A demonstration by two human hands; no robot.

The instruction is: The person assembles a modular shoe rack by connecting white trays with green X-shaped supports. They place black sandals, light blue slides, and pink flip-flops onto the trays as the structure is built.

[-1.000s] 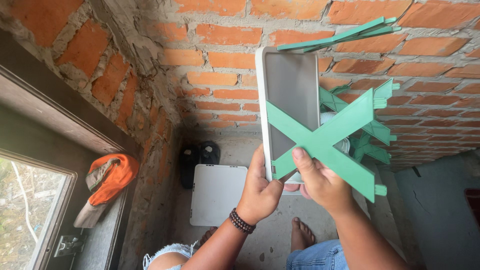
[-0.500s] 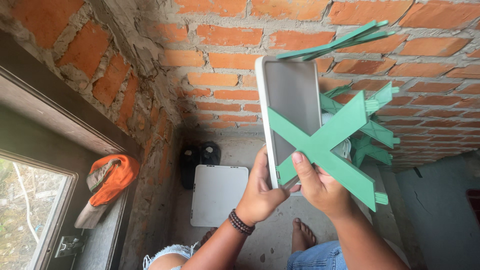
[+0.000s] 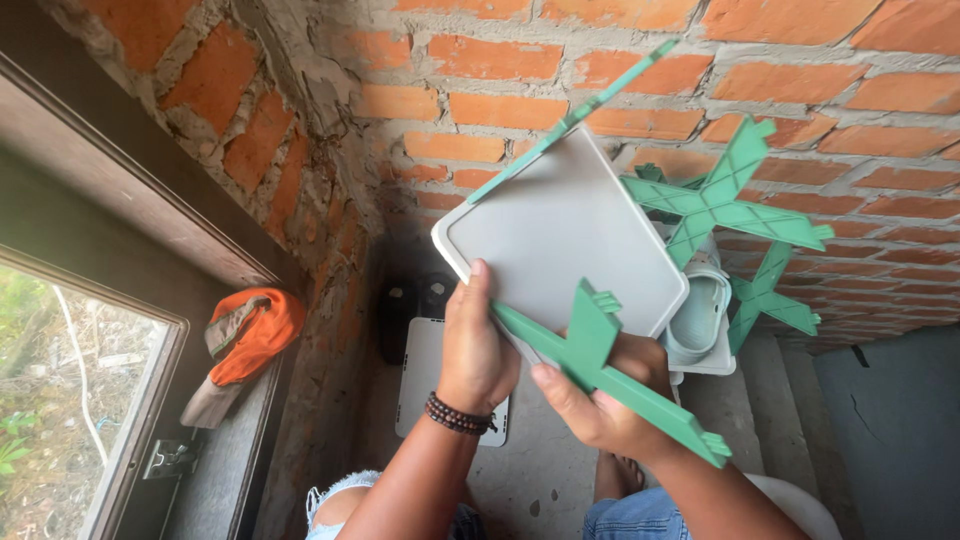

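White tray (image 3: 565,250): held tilted before the brick wall (image 3: 800,70). Left hand (image 3: 475,350) clasps its lower-left edge; right hand (image 3: 600,400) clenches a green cross brace (image 3: 600,365). Earlier: tray upright, brace flat against it.

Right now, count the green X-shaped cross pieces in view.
4, maybe more hidden behind the white panel: one in the right hand at the panel's lower edge, one along its top edge, two on the rack at right.

Hands (image 3: 540,375) around grey panel (image 3: 565,240)
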